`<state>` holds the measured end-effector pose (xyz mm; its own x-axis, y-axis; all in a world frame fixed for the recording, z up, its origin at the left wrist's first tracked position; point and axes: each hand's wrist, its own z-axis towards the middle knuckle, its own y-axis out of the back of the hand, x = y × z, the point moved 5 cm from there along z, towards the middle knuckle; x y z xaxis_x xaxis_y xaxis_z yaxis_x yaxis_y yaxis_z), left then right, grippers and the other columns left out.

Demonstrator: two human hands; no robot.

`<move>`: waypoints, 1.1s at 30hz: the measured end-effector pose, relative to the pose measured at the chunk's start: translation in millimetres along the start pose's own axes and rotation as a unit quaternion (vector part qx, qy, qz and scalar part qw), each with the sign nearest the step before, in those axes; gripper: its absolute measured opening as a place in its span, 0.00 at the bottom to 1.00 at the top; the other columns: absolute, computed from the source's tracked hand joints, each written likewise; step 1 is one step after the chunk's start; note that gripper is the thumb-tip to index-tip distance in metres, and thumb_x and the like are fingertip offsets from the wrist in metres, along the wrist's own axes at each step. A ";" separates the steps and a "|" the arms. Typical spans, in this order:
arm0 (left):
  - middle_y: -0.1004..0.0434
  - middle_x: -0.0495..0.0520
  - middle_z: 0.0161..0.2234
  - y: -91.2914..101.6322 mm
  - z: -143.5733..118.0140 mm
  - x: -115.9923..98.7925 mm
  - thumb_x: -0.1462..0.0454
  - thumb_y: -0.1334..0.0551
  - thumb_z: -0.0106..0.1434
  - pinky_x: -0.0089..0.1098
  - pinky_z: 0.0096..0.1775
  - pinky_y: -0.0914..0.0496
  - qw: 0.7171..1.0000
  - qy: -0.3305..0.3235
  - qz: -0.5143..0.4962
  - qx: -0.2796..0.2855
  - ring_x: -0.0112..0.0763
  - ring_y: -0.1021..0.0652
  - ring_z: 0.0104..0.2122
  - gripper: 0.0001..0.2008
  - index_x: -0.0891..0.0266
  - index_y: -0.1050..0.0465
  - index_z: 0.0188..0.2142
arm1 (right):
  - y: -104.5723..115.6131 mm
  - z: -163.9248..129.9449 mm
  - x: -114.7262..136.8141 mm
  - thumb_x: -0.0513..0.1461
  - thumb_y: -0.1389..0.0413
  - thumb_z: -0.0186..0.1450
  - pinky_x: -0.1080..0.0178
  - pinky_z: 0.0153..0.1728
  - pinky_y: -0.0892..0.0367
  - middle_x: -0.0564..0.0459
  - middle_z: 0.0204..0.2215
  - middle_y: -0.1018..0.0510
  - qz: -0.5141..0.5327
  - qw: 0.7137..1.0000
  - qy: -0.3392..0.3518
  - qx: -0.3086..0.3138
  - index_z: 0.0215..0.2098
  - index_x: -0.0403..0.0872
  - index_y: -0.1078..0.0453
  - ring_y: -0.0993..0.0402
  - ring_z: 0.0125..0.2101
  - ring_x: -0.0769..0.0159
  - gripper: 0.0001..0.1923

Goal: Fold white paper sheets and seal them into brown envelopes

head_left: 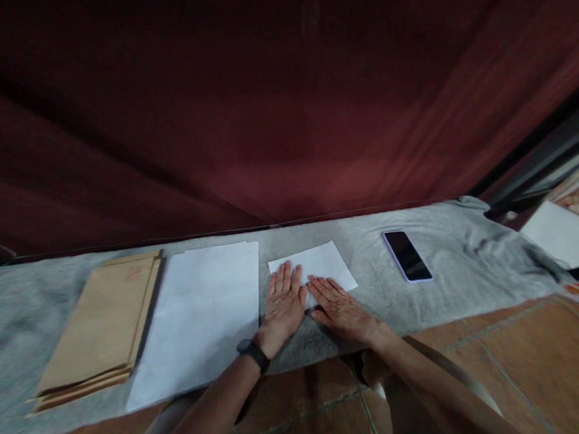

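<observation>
While both hands lay flat and open on the folded white sheet (318,265), gripping nothing, the left hand (284,304) and right hand (339,307) sat side by side over its near edge on the grey cloth (440,292). Pressing evenly outward from the middle would probably sharpen the crease best, with the paper stack (200,317) and phone (407,255) apart.

Single head-worn view, looking forward and down, close over the grey cloth (426,300) on the floor; red curtain (281,110) behind.
</observation>
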<state>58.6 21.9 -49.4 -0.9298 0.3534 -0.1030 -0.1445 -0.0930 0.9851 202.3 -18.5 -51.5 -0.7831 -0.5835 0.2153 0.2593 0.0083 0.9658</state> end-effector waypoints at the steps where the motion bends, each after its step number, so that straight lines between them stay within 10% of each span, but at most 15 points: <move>1: 0.50 0.61 0.72 -0.4 4.0 1.5 0.57 0.52 0.73 0.48 0.69 0.50 1.000 0.008 0.003 -0.001 0.44 0.46 0.71 0.28 0.60 0.45 0.70 | -0.7 -2.3 2.7 0.45 0.50 0.73 0.46 0.69 0.47 0.37 0.70 0.45 -0.002 1.000 -0.004 0.004 0.71 0.37 0.49 0.51 0.71 0.55 0.33; 19: 0.45 0.53 0.71 -4.3 45.6 -6.1 0.61 0.56 0.74 0.46 0.70 0.52 0.999 -0.047 -0.012 -0.005 0.39 0.46 0.71 0.27 0.61 0.45 0.70 | 7.6 -30.4 12.0 0.46 0.42 0.69 0.51 0.68 0.43 0.35 0.70 0.47 -0.003 0.995 0.003 0.104 0.70 0.35 0.47 0.48 0.70 0.50 0.39; 33: 0.44 0.53 0.70 -5.7 50.8 -9.6 0.58 0.57 0.74 0.53 0.70 0.58 0.999 -0.036 -0.027 -0.014 0.42 0.46 0.71 0.28 0.58 0.45 0.70 | 31.5 -11.6 -10.5 0.43 0.53 0.75 0.53 0.66 0.40 0.45 0.63 0.29 0.065 0.996 -0.060 0.012 0.66 0.46 0.36 0.34 0.63 0.60 0.23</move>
<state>85.5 66.3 -47.0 -0.8935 0.4251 -0.1445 -0.2036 -0.0968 0.9742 225.2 -21.6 -25.0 -0.8057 -0.4759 0.3528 0.3505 0.0972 0.9315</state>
